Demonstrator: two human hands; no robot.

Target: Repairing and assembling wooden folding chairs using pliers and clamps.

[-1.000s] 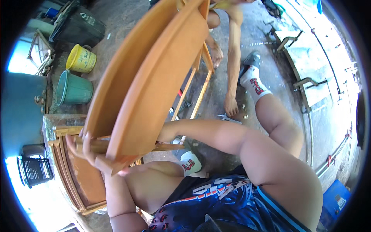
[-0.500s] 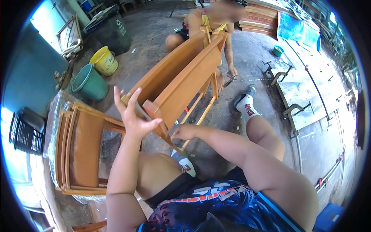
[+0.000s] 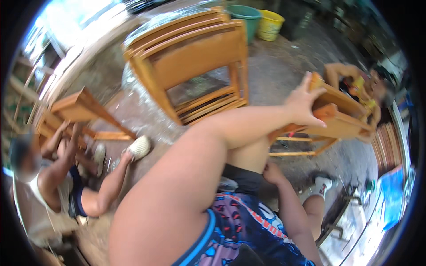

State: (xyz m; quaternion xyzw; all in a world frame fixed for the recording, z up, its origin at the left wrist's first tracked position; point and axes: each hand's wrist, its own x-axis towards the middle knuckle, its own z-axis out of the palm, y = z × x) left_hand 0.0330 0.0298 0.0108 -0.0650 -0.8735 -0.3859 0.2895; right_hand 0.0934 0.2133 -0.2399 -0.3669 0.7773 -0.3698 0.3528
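An orange-brown wooden folding chair (image 3: 348,125), with two broad panels and thin rails below, stands tilted at the right. My left hand (image 3: 306,104) is at its near end, fingers spread and thumb stretched out, the palm against the panel ends rather than wrapped round them. Lower down, beside my black shorts and bent leg, is my right hand (image 3: 274,173). Its fingers look curled, and whatever they hold is hidden. Across the chair, a person in a yellow top (image 3: 370,95) crouches at the far end, one hand near the panel.
Several folded wooden chairs (image 3: 195,55) lean stacked on plastic wrap ahead. At left, another person (image 3: 57,186) sits handling a wooden chair (image 3: 82,108). Green (image 3: 246,20) and yellow buckets (image 3: 270,25) stand behind. A clamped pale board (image 3: 341,241) lies at lower right.
My view has swung left, so the chair now appears farther right and a seated person has come into view. My left hand stays at the panel ends; my right hand is now nearer my shorts.
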